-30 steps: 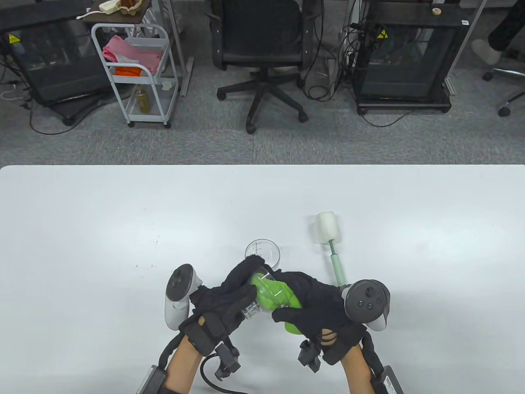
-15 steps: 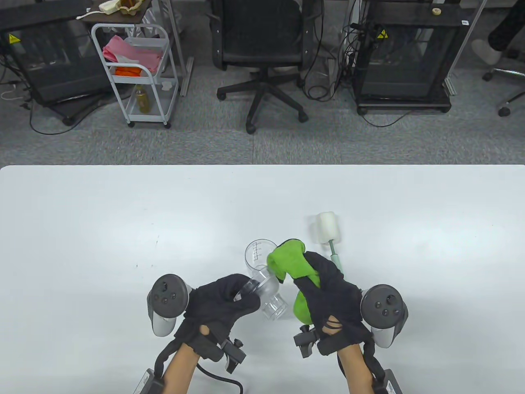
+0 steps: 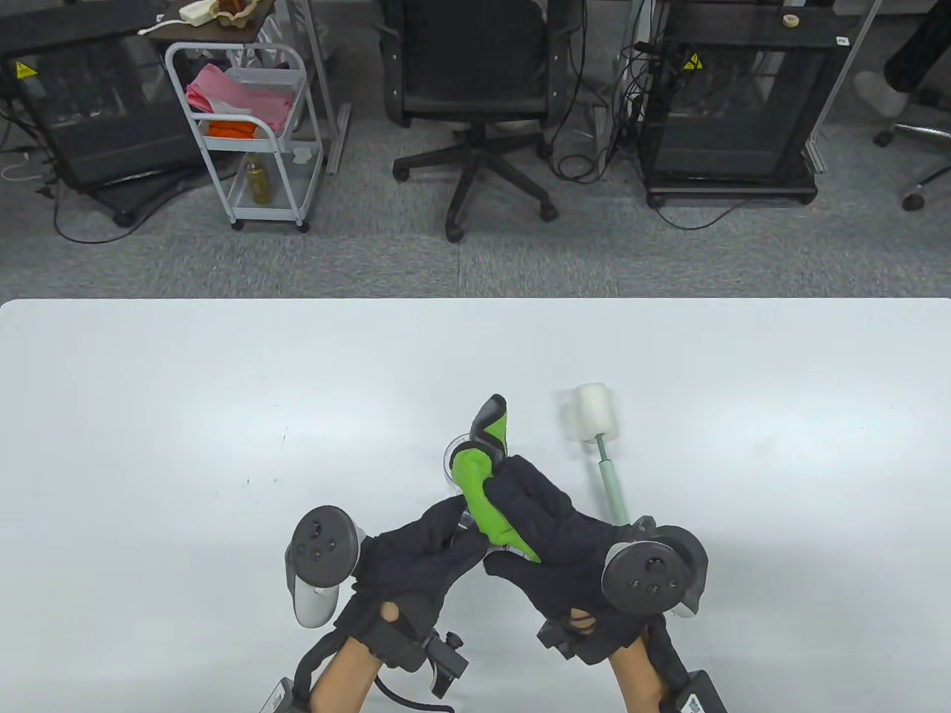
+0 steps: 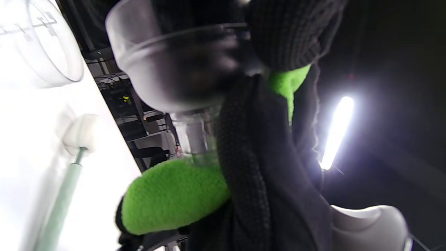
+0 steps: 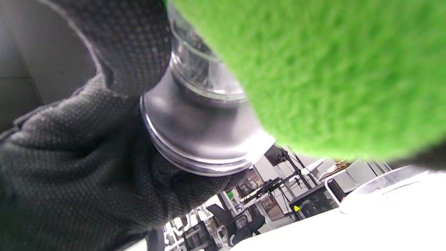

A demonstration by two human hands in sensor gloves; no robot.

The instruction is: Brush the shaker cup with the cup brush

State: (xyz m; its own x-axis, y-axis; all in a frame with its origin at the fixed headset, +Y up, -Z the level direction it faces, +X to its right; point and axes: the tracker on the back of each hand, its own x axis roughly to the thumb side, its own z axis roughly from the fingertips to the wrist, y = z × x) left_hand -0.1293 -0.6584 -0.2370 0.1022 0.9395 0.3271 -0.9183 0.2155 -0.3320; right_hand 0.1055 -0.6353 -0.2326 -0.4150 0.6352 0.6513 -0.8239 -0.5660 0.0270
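My left hand (image 3: 462, 532) grips a clear shaker lid piece (image 3: 468, 522) a little above the table; it also shows in the left wrist view (image 4: 181, 66) and the right wrist view (image 5: 205, 139). My right hand (image 3: 507, 520) holds a green cloth (image 3: 479, 483) and presses it against that piece. The clear shaker cup (image 3: 452, 454) stands upright just behind, mostly hidden by the cloth. The cup brush (image 3: 596, 420), with a white sponge head and a pale green handle, lies on the table to the right, untouched by either hand.
The white table (image 3: 186, 416) spreads to the left, right and back. An office chair (image 3: 475, 96), a wire cart (image 3: 245, 126) and equipment racks (image 3: 732, 104) stand on the floor beyond the far edge.
The right hand had pulled the green cloth away to the right; it is now back against the clear piece, with a cloth end sticking up over the cup. Both hands shifted slightly.
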